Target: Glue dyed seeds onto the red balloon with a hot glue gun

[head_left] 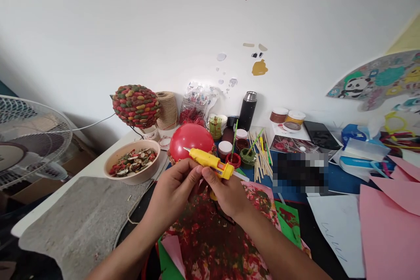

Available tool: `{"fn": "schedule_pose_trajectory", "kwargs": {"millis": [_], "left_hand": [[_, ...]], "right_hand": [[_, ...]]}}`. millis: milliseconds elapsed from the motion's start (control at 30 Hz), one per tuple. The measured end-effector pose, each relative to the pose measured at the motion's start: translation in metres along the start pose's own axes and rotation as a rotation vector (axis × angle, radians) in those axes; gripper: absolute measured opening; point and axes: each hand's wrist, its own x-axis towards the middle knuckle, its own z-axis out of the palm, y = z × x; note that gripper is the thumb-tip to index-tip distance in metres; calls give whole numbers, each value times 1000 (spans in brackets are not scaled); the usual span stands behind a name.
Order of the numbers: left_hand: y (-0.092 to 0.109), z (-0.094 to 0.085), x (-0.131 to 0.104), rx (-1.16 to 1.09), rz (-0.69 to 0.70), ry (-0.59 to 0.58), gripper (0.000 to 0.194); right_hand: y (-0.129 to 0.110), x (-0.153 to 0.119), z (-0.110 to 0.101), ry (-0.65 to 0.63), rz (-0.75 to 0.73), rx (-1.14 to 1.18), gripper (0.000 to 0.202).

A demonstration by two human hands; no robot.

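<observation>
A yellow glue gun (206,159) is held in both hands over the paint-stained paper (213,236), its metal tip pointing to the upper left. My left hand (175,186) is closed on the front part of its body, thumb toward the middle. My right hand (228,190) wraps round its rear and handle, which is partly hidden by the fingers. Just behind the gun sits a red balloon (191,140) with brownish pieces round its lower edge. The gun's tip overlaps the balloon in view; whether they touch is unclear.
At the left are a bowl of sliced pieces (131,177), a pebbled ball (136,106), twine (166,109) and a fan (33,144). Behind stand paint jars (248,157) and a black flask (247,111). Wooden sticks (260,162) and pink paper (387,227) lie to the right.
</observation>
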Motion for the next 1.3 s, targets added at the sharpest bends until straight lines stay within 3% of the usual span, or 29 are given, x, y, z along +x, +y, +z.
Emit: {"fn": "schedule_pose_trajectory", "kwargs": {"millis": [100,233,400,467,667,767,800,867,900,1000,1300], "left_hand": [[-1,0,-2,33,55,29,46],[-6,7,-21,136,170,98,34],[-16,23,-61,310,441,-170,19],[-21,24,-68,330,480,-184,19],[-42,-3,-60,308,432,-62,39],[-51,-14,-62,347,373,-83,16],[-52,-16,-63,370,358,-103,16],[-53,-20,-66,403,350,-140,43],[-52,-21,-67,404,354,-149,44],[-51,-27,-64,366,356,-133,24],[-61,-44,-65,322,249,-189,20]], "right_hand": [[0,-1,2,-5,-42,-15,51],[-2,-4,5,5,16,16,59],[-4,0,5,43,184,286,65],[-6,5,0,112,182,325,66],[-15,15,-15,276,165,345,72],[-14,15,-14,271,177,342,72],[-14,14,-13,260,182,336,72],[-12,13,-10,237,190,321,71],[-11,12,-8,228,191,316,71],[-10,11,-6,212,191,305,71],[-3,7,-4,185,201,269,70]]}}
